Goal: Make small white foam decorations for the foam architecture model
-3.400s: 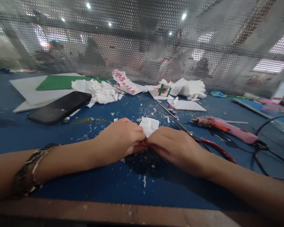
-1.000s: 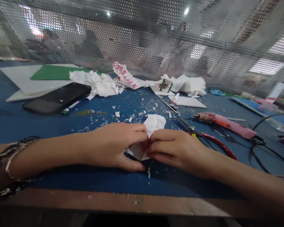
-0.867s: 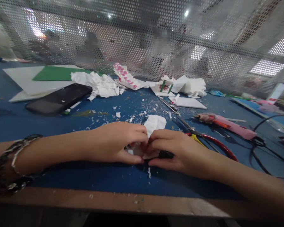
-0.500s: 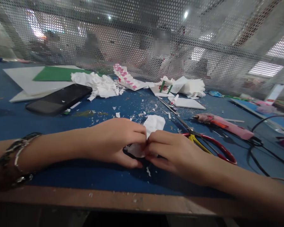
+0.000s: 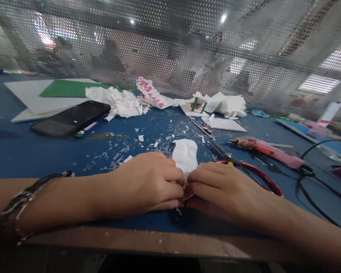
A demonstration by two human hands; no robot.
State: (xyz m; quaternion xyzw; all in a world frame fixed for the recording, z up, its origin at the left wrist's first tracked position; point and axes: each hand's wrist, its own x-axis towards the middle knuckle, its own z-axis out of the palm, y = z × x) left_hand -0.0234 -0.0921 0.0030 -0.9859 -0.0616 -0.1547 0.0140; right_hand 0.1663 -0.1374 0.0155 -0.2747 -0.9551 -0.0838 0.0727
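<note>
A small piece of creased white paper lies near the table's front edge, its lower end between my two hands. My left hand pinches that end from the left, fingers curled together. From the right, my right hand grips the same end, its fingertips almost meeting the left ones. The fingers hide the paper's near edge. Just beyond my right hand lie scissors with red and yellow handles, their blades pointing away.
A black phone rests at left, beside crumpled white paper and a green sheet. A pink glue gun with a black cord lies at right. Paper scraps litter the blue table; perforated metal stands behind.
Both hands have shifted slightly toward the table's front edge and to the right, still on the paper. My left thumb has drawn in to the fingers. More of the paper's far part shows.
</note>
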